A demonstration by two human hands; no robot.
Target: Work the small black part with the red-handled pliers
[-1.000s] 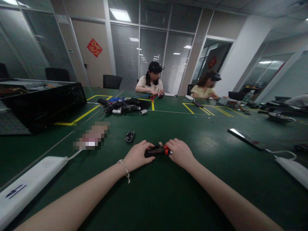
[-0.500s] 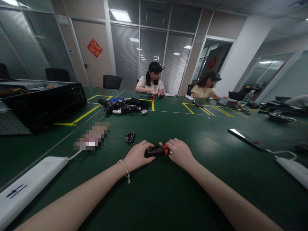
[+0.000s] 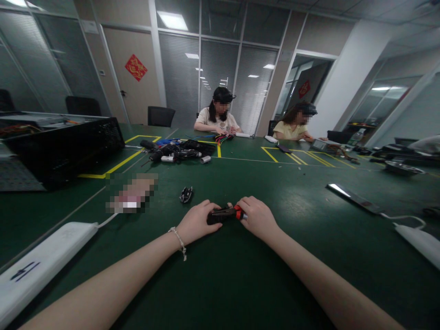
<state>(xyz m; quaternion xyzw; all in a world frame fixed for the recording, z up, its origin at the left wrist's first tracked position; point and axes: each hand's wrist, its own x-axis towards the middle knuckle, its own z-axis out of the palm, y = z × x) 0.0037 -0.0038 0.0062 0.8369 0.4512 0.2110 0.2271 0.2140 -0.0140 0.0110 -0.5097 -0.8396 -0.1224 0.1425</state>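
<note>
My left hand (image 3: 196,221) is closed around the near-left end of a black elongated object (image 3: 222,215), thumb along its front side. At that object's right end, my right hand (image 3: 256,215) grips a red piece (image 3: 238,212) with a short silvery part below it. The fingers hide most of this piece, so whether it is joined to the black object I cannot tell. A small pale bit (image 3: 230,205) shows just behind the black object. Beyond my left hand lies a small black-and-silver part (image 3: 186,195), apart from both hands.
White power strips (image 3: 51,266) lie left and right, with a phone (image 3: 354,198) at right. A black computer case (image 3: 65,151) stands at left. Farther back is a pile of black cables and parts (image 3: 182,150). Two people sit across the green table (image 3: 220,284).
The red piece and the silvery part by my right hand have shifted or turned slightly. My left hand and the black object stay nearly in place.
</note>
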